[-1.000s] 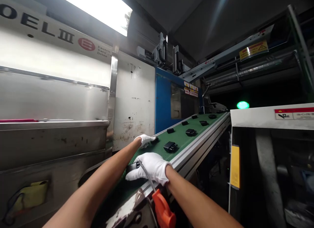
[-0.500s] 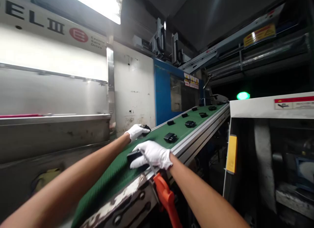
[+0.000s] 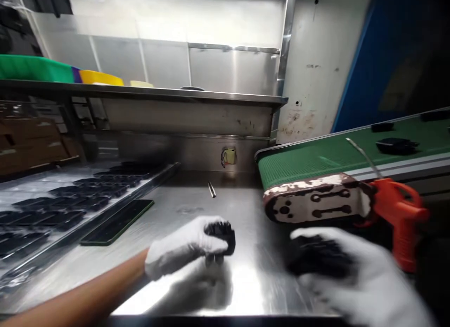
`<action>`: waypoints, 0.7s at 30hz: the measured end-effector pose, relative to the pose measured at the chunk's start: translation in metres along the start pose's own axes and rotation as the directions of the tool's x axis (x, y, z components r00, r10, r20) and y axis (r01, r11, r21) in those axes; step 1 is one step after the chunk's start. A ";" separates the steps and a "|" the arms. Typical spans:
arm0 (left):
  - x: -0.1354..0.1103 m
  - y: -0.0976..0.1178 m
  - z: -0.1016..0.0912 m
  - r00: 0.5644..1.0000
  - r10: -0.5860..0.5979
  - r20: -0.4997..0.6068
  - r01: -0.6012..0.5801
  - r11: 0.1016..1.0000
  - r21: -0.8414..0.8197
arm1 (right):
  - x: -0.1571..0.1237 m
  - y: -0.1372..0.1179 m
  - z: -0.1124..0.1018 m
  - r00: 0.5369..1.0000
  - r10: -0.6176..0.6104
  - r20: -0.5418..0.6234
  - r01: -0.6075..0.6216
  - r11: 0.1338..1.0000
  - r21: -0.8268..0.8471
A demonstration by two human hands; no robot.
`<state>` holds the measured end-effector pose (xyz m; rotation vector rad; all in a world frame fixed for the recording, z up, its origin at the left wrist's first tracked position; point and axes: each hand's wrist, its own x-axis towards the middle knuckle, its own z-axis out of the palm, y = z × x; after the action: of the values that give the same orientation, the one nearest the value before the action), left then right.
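My left hand (image 3: 186,245), in a white glove, grips a black plastic housing (image 3: 227,238) that looks like a plug adapter case, just over the steel table (image 3: 176,203). On the right, my gloved right hand (image 3: 372,275) is closed around another black plastic housing (image 3: 319,256), blurred by motion, in front of the conveyor's end. More black housings (image 3: 395,145) lie on the green conveyor belt (image 3: 295,163). To the left, a clear tray (image 3: 123,200) holds rows of similar black parts (image 3: 91,198).
A dark phone-like slab (image 3: 117,222) and a slim metal pen-like tool (image 3: 211,189) lie on the table. An orange air gun (image 3: 401,212) with a thin nozzle hangs beside the conveyor. Across the back runs a steel shelf (image 3: 218,96) with green (image 3: 35,69) and yellow bins (image 3: 101,78).
My view has swung left from the conveyor to the steel table. Both hands have come away from the belt with black housings in them.
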<state>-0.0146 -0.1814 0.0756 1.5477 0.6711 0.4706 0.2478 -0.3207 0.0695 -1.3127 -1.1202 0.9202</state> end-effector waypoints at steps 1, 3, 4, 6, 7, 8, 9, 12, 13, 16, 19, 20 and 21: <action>-0.006 -0.018 -0.002 0.999 -0.041 0.015 0.042 0.998 -0.055 | 0.002 0.018 0.027 0.995 0.054 0.089 -0.054 0.999 0.001; -0.009 -0.045 -0.016 0.995 -0.092 0.031 0.096 0.983 -0.155 | 0.020 0.048 0.074 0.950 0.097 0.296 -0.115 0.993 0.043; -0.008 -0.055 -0.026 0.993 -0.108 0.038 0.113 0.973 -0.200 | 0.035 0.060 0.094 0.937 0.100 0.336 -0.131 0.989 0.072; -0.003 -0.068 -0.049 0.992 -0.119 0.046 0.127 0.952 -0.280 | 0.067 0.077 0.121 0.932 0.118 0.341 -0.165 0.980 0.113; 0.000 -0.073 -0.059 0.993 -0.115 0.040 0.122 0.941 -0.316 | 0.083 0.084 0.130 0.943 0.124 0.309 -0.168 0.979 0.119; 0.002 -0.078 -0.067 0.994 -0.107 0.032 0.112 0.929 -0.353 | 0.097 0.089 0.137 0.950 0.126 0.285 -0.166 0.979 0.121; 0.003 -0.082 -0.073 0.995 -0.099 0.024 0.100 0.914 -0.394 | 0.108 0.093 0.142 0.954 0.121 0.274 -0.159 0.980 0.120; 0.002 -0.088 -0.076 0.992 -0.126 -0.018 0.099 0.856 -0.507 | 0.124 0.098 0.148 0.930 0.121 0.346 -0.161 0.983 0.089; 0.000 -0.087 -0.073 0.986 -0.161 -0.050 0.110 0.838 -0.534 | 0.124 0.097 0.148 0.910 0.135 0.393 -0.182 0.980 0.085; -0.007 -0.080 -0.065 0.953 -0.264 -0.149 0.126 0.793 -0.596 | 0.120 0.089 0.145 0.830 0.214 0.515 -0.305 0.947 0.100; -0.010 -0.076 -0.063 0.947 -0.295 -0.128 0.128 0.711 -0.691 | 0.118 0.081 0.138 0.768 0.246 0.591 -0.408 0.900 0.156; -0.011 -0.076 -0.063 0.950 -0.289 -0.116 0.121 0.686 -0.717 | 0.118 0.080 0.136 0.754 0.251 0.607 -0.434 0.884 0.174; -0.010 -0.077 -0.064 0.955 -0.273 -0.118 0.100 0.669 -0.737 | 0.119 0.080 0.133 0.744 0.268 0.612 -0.464 0.866 0.185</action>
<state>-0.0747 -0.1401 0.0062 0.6568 0.6899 0.6596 0.1556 -0.1665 -0.0083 -1.0135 -1.0880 1.8173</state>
